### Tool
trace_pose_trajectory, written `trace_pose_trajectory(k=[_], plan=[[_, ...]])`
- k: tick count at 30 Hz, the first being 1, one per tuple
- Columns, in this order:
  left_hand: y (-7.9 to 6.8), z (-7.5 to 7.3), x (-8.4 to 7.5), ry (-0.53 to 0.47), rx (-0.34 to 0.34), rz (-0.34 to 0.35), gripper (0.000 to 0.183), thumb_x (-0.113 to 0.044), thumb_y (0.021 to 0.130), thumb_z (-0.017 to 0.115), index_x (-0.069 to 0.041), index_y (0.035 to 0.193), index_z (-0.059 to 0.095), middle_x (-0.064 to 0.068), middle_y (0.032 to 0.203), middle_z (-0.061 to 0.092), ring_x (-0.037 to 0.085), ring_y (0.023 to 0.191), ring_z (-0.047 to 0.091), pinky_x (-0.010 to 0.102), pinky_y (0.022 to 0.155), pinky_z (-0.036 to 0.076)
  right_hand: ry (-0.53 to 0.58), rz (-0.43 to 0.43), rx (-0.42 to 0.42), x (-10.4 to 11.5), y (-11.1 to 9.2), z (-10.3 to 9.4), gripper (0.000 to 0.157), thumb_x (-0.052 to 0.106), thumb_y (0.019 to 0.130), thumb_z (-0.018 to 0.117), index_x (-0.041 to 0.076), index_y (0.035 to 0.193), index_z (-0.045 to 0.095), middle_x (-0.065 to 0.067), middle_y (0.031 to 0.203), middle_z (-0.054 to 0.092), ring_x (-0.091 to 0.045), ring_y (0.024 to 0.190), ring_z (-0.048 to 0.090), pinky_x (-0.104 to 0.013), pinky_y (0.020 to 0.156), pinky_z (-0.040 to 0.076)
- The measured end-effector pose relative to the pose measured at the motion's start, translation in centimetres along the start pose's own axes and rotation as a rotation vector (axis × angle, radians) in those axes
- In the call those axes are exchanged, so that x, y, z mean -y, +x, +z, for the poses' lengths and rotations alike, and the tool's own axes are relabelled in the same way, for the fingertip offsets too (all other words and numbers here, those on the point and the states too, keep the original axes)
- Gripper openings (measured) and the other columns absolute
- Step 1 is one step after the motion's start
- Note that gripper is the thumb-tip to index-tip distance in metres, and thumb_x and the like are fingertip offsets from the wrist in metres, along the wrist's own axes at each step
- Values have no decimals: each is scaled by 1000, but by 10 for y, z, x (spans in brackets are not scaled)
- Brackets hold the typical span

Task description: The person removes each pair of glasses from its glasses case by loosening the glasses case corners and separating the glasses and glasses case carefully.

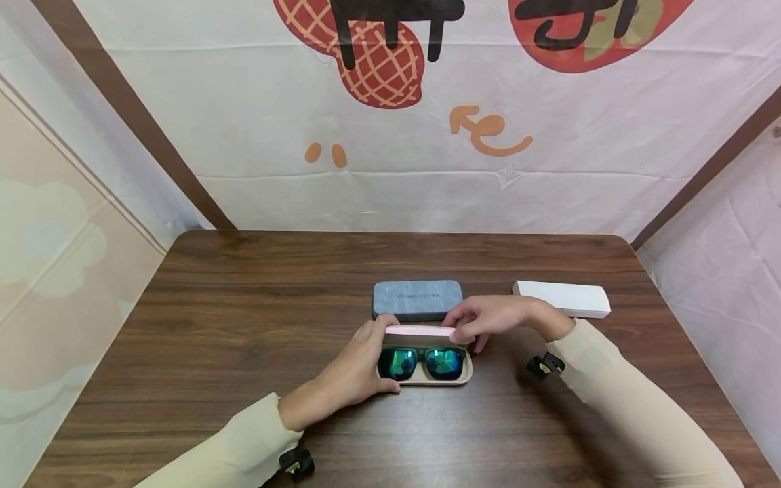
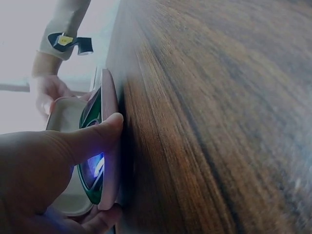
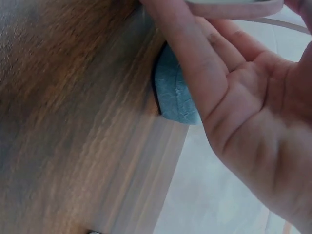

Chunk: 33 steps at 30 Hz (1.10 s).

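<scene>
A pink glasses case (image 1: 427, 383) lies on the table with its lid (image 1: 421, 331) raised. Inside it sit dark-framed sunglasses (image 1: 399, 364) with blue-green mirrored lenses, folded and facing up. My left hand (image 1: 360, 359) grips the case's left end, thumb at the front and fingers at the back. In the left wrist view, the thumb (image 2: 97, 136) presses the pink base beside the sunglasses. My right hand (image 1: 488, 318) holds the lid's right end between thumb and fingers. The right wrist view shows the lid's rim (image 3: 239, 9) at the fingers; their tips are partly hidden.
A blue-grey glasses case (image 1: 417, 298), closed, lies just behind the pink one. Farther right is a white case (image 1: 564, 298), behind my right wrist. The wooden table (image 1: 244, 305) ends at a printed cloth wall (image 1: 427, 196).
</scene>
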State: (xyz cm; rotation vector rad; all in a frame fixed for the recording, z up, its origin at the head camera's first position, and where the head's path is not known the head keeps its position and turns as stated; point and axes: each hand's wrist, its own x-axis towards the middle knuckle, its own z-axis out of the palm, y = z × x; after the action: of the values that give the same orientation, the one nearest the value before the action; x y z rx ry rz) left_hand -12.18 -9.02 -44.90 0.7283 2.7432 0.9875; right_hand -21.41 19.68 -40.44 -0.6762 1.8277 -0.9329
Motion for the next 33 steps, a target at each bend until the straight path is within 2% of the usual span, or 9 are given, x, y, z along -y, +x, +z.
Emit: trace_pose_trajectory(k=[5, 11, 17, 21, 27, 33], plan=[[1, -1, 0, -3, 2, 1, 94, -20, 65, 99, -11, 137, 39, 12, 120, 55, 28, 111, 51, 45, 97, 45, -88, 9, -49, 7, -3, 4, 40, 27, 102, 60, 3, 134, 62, -6, 116, 67, -21, 101, 62, -39, 85, 58], [2, -3, -1, -29, 22, -19, 94, -20, 65, 99, -12, 137, 39, 12, 122, 55, 28, 113, 51, 46, 98, 45, -279, -59, -146, 10, -7, 6, 43, 29, 100, 63, 5, 134, 62, -2, 117, 69, -17, 105, 63, -42, 96, 50], [2, -4, -4, -35, 36, -41, 94, -20, 66, 99, -13, 137, 39, 12, 123, 55, 28, 114, 51, 46, 98, 45, -310, -123, -215, 11, -10, 8, 43, 29, 101, 65, 2, 134, 62, -2, 118, 70, -16, 109, 65, -40, 97, 52], [3, -6, -6, -39, 50, -56, 93, -19, 66, 98, -13, 138, 38, 12, 123, 55, 27, 113, 51, 46, 97, 45, -322, -157, -295, 17, -13, 9, 40, 28, 101, 65, 1, 132, 64, -5, 119, 70, -16, 109, 66, -38, 97, 52], [4, -9, -7, -56, 54, -60, 93, -16, 66, 98, -11, 137, 38, 12, 121, 55, 28, 114, 51, 48, 97, 45, -333, -184, -388, 21, -17, 14, 43, 28, 101, 66, 2, 135, 62, -12, 130, 67, -23, 120, 63, -47, 102, 49], [5, -9, -7, -57, 74, -76, 93, -18, 67, 98, -13, 138, 37, 13, 124, 55, 29, 115, 51, 49, 98, 45, -382, -198, -448, 22, -18, 22, 50, 32, 100, 67, 4, 141, 58, -10, 141, 60, -27, 132, 54, -53, 107, 43]])
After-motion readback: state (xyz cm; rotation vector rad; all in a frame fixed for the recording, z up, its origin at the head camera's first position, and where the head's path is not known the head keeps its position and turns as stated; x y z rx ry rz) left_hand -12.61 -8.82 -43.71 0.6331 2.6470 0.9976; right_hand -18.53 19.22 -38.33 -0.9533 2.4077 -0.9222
